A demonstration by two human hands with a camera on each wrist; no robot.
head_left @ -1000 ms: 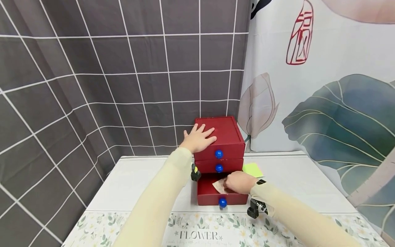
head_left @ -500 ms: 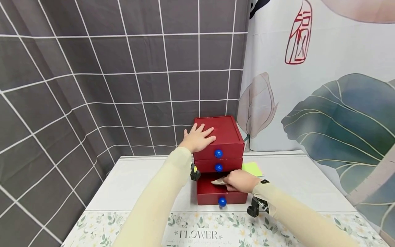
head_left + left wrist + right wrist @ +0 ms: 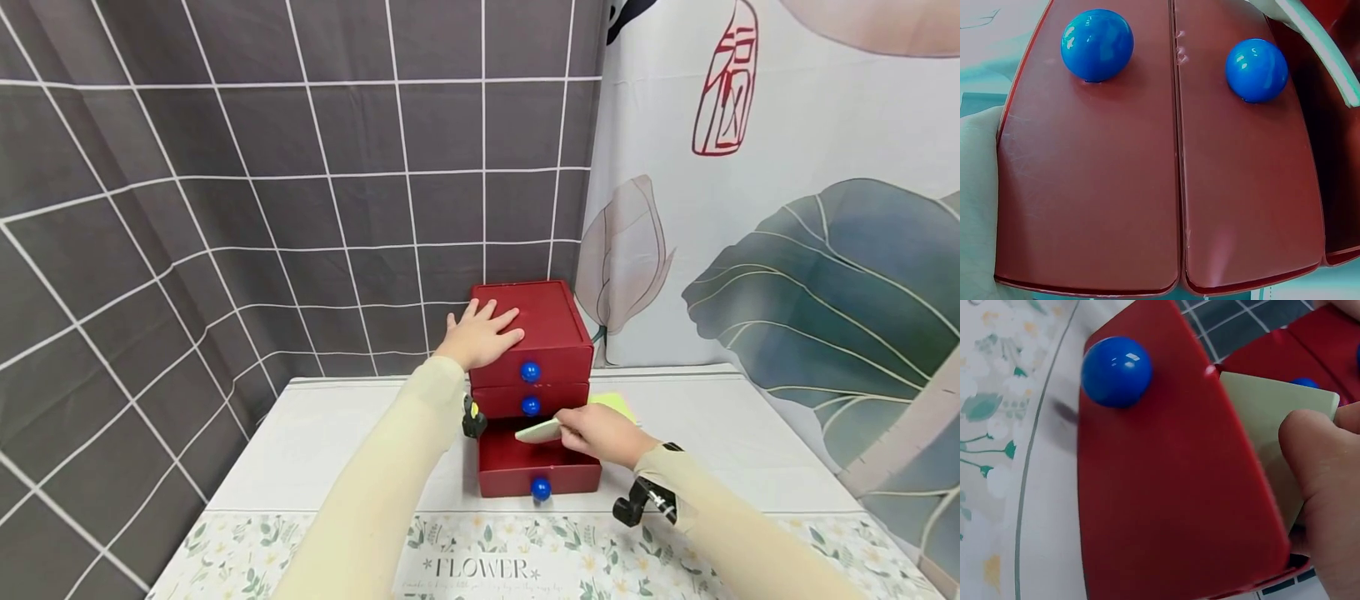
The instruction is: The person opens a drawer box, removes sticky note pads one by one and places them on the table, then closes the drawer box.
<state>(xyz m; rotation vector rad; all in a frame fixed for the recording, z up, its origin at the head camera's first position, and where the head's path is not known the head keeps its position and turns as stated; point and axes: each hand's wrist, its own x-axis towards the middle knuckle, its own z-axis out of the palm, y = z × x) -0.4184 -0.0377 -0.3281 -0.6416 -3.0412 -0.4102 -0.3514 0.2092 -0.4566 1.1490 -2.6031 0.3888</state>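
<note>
My left hand (image 3: 480, 340) lies with spread fingers on top of the red drawer cabinet (image 3: 551, 321), near its left edge. The cabinet's bottom drawer (image 3: 498, 485) is pulled out; the two drawers above are closed. My right hand (image 3: 603, 433) pinches a pale green, square pad of sticky notes (image 3: 538, 432) over the bottom drawer. In the right wrist view, the thumb presses on the flat face of the pad (image 3: 1257, 403), which stands tilted behind the drawer front (image 3: 1166, 481). The left wrist view shows the pad's edge (image 3: 1329, 56) at the upper right.
A yellow-green sticky note pad (image 3: 613, 406) lies on the white table right of the cabinet, partly hidden by my right hand. Each drawer has a round blue knob (image 3: 541, 489). A dark gridded curtain (image 3: 360, 200) hangs behind. The tabletop's front has a floral print (image 3: 487, 571).
My right hand has turned and lifted slightly to the right, holding the pad, whose pale green side now shows instead of its beige-pink one. My left hand has stayed on the cabinet.
</note>
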